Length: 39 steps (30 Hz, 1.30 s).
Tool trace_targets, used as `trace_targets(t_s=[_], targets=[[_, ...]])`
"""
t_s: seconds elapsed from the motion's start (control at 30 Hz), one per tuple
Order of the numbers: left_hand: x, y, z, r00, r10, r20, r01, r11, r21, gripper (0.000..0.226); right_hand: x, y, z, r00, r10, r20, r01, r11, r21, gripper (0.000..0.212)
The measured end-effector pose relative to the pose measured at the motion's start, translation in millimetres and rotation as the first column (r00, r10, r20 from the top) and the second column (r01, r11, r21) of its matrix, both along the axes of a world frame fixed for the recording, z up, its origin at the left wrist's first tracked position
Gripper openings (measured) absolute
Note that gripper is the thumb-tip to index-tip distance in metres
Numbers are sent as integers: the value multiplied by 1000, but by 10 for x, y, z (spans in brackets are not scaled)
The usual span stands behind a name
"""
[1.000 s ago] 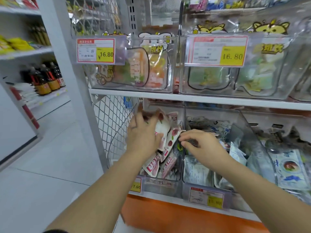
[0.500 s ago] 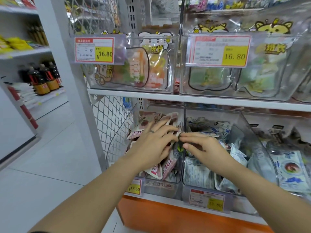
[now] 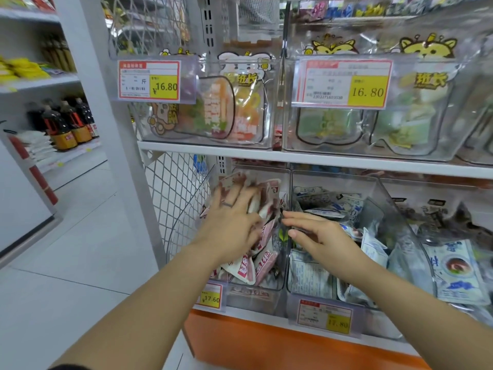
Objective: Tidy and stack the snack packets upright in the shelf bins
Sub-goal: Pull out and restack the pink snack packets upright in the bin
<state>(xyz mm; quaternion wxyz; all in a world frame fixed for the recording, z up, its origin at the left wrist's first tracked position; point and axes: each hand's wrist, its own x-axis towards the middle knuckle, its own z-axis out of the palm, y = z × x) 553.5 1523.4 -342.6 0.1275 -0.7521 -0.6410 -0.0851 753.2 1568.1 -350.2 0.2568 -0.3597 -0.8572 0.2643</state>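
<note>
Shop shelving (image 3: 320, 158) in white metal fills the view, with clear plastic bins set in rows on two levels.

1. Left hand (image 3: 232, 220): fingers spread and nearly straight, laid flat on top of the pink-and-white snack packets (image 3: 264, 263). It is released, grasping nothing. The fingertips are motion-blurred. A dark ring (image 3: 228, 204) sits on one finger.
2. Right hand (image 3: 317, 233): just beside the left hand, fingers extended toward it, thumb below them. The fingertips meet the upper edge of the wall shared by the two bins. Whether a packet edge is pinched between thumb and fingers cannot be determined.
3. Snack packets: these lie under and below the left hand in the left bin (image 3: 256, 297), leaning at mixed angles, not upright. Some overhang the front lip.
4. Right bin (image 3: 314, 287): located under the right hand and wrist. It contains blue-and-white packets (image 3: 373, 247), loosely heaped.
5. Price tags: a yellow 17.60 tag (image 3: 210, 296) is below the left wrist; a 17.80 tag (image 3: 324, 316) is below the right forearm.
6. Wire mesh panel (image 3: 170, 188): on the outer side of the left hand, closing the shelf end.
7. Above both hands: upper bins holding large clear cartoon-printed bags, each with a 16.80 tag (image 3: 149, 80).
8. Below both forearms: an orange base panel (image 3: 266, 343).
9. Far beyond the left arm: dark bottles (image 3: 66, 124) on another shelf.
</note>
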Motion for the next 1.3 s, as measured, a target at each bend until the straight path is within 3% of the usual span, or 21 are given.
trace_targets(t_s=[0.13, 0.33, 0.4, 0.5, 0.67, 0.83, 0.97, 1.07, 1.2, 1.3], targets=[[224, 2, -45, 986, -49, 160, 87, 966, -243, 28, -7, 0, 2, 1000, -7, 3, 7, 1000, 2, 32], [204, 50, -48, 973, -64, 221, 119, 962, -246, 16, -6, -2, 14, 1000, -8, 21, 8, 1000, 2, 32], [211, 46, -58, 980, -99, 172, 134, 969, -208, 11, -5, -3, 18, 1000, -10, 20, 10, 1000, 7, 32], [208, 99, -142, 977, -211, 35, 212, 977, -32, 2, -16, -9, 20, 1000, -11, 25, 11, 1000, 25, 31], [165, 128, -197, 957, -287, -33, 289, 946, 147, 12, -9, -26, 52, 1000, -13, 25, 13, 1000, 10, 31], [44, -39, -110, 937, -269, 221, 164, 902, 400, 9, -31, -254, 112, 996, -56, -64, 52, 997, -63, 35], [167, -255, 3, 844, -216, 491, 51, 943, 329, 12, -68, -497, 183, 998, -26, -63, 20, 997, -80, 58], [260, -380, 12, 729, -187, 658, -28, 953, 303, 11, -106, -596, 215, 997, -52, -51, 52, 999, 6, 68], [335, -504, 92, 606, -253, 754, -75, 926, 371, 14, -168, -685, 263, 993, -57, -105, 71, 988, 136, 61], [293, -585, 174, 636, -311, 706, -22, 907, 420, 12, -235, -660, 280, 987, -92, -131, 121, 964, 235, 50]])
